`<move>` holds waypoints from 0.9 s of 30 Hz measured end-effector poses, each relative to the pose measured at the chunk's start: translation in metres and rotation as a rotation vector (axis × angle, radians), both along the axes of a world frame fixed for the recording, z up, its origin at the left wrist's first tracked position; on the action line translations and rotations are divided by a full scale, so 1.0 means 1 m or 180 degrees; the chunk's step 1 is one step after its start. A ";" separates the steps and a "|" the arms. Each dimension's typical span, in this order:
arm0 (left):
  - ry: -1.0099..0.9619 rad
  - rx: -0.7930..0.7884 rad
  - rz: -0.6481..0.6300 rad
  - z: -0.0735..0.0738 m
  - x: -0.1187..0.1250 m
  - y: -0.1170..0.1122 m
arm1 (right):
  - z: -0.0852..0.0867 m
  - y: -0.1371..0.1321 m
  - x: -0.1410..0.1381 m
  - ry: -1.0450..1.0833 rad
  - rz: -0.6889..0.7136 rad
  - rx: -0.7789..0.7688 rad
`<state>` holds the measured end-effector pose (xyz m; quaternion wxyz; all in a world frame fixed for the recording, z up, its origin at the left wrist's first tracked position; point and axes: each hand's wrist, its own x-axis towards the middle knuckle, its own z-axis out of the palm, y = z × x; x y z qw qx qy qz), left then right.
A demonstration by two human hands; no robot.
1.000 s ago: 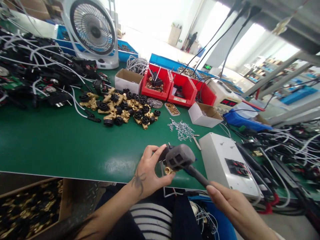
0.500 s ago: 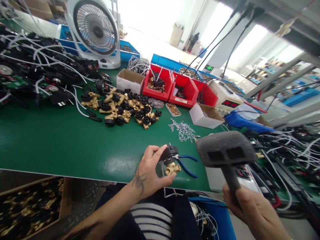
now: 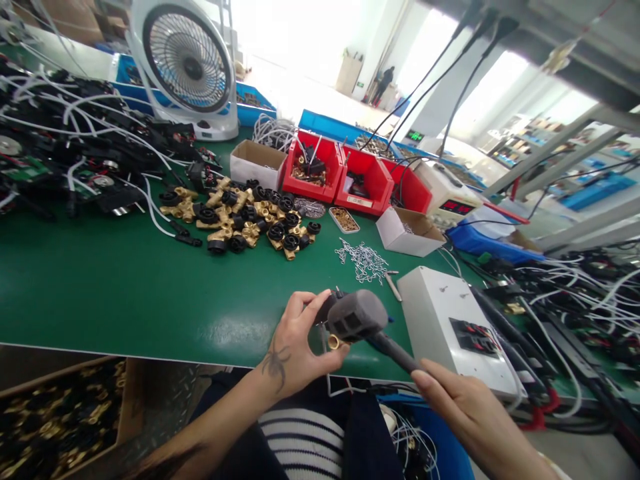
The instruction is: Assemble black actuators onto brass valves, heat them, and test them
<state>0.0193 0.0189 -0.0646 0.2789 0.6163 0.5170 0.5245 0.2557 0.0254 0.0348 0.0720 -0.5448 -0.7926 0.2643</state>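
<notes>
With thumb and fingers around it, my left hand (image 3: pixel 300 340) steadies a brass valve fitting (image 3: pixel 333 341) with a black housing at the table's front edge. My right hand (image 3: pixel 463 403) is closed on the handle of a dark rubber mallet (image 3: pixel 360 315). The mallet's head is over the fitting and hides most of it; whether they touch I cannot tell. Blue-handled pliers (image 3: pixel 391 320) lie almost wholly hidden behind the mallet. Beyond my hands, a loose pile of small metal clips (image 3: pixel 367 262) lies on the green table (image 3: pixel 225 300).
Several brass fittings with black caps (image 3: pixel 240 217) are heaped at the back. Behind them stand red bins (image 3: pixel 364 180) and a white carton (image 3: pixel 407 233). A white fan (image 3: pixel 187 63) is at the back left. A grey-white box (image 3: pixel 435 313) stands to the right, near cabled parts (image 3: pixel 590 300).
My right hand has swung the mallet down and left, from above the grey-white box to over the fitting. My left hand has stayed around the fitting.
</notes>
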 end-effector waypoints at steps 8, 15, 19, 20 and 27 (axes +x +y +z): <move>-0.0047 -0.0050 -0.0018 0.000 -0.001 -0.001 | -0.004 -0.001 -0.005 -0.0061 0.0039 -0.0167; -0.0039 -0.0112 0.0008 -0.005 0.001 -0.003 | 0.038 0.074 0.014 0.0135 -0.1239 0.1063; -0.0153 -0.0179 -0.0023 0.000 0.001 -0.005 | 0.041 0.146 0.030 -0.0261 -0.1558 0.1589; -0.0180 -0.0185 -0.0018 0.001 0.002 -0.005 | 0.039 0.162 0.031 -0.0311 -0.1595 0.1600; -0.0079 0.0072 0.0107 0.007 0.002 -0.006 | 0.041 0.165 0.010 -0.0377 -0.1435 0.1849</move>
